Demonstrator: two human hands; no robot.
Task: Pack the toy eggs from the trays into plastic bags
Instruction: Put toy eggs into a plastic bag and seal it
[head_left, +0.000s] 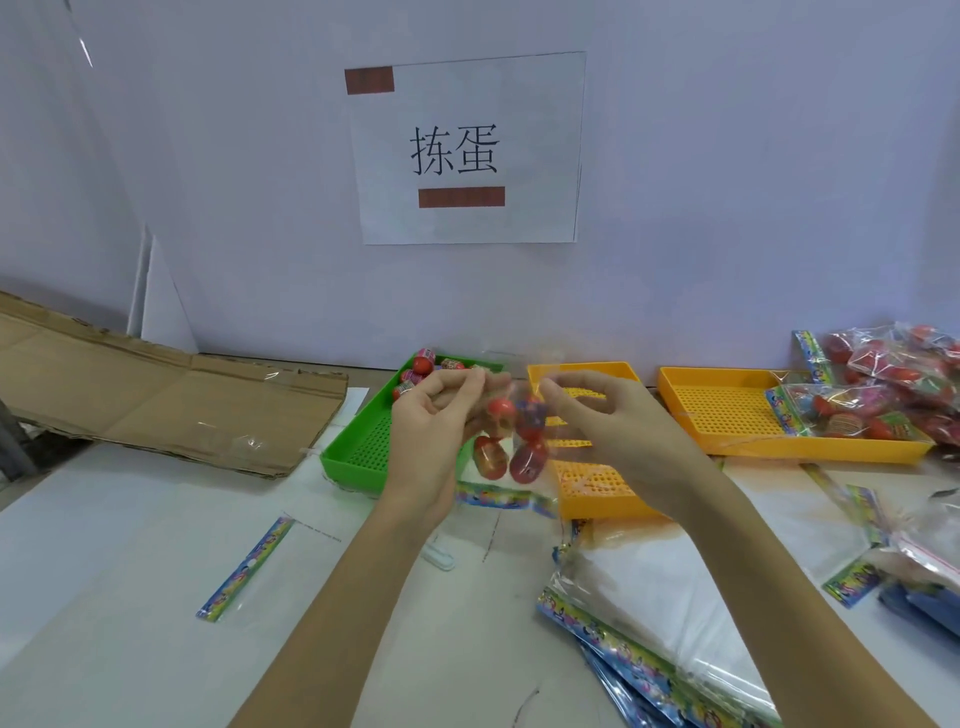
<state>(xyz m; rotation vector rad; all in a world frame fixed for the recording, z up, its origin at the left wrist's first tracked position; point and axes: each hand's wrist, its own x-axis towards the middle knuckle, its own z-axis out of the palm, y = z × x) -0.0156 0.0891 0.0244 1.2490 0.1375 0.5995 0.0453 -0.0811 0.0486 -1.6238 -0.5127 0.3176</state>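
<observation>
Left hand (441, 415): pinches bag mouth, left side.
Right hand (597, 410): pinches right side.
Bag (511, 436): hangs between hands, long axis vertical, eggs (527, 460) inside.

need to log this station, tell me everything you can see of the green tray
The green tray is a shallow rectangular plastic tray with a perforated floor and low walls. It sits flat on the table, left of a yellow tray, running away toward the wall. A few red toy eggs lie at its far end. The left hand partly hides it.

Left hand (434, 415), right hand (597, 410) pinch egg-filled bag (514, 441).
</observation>
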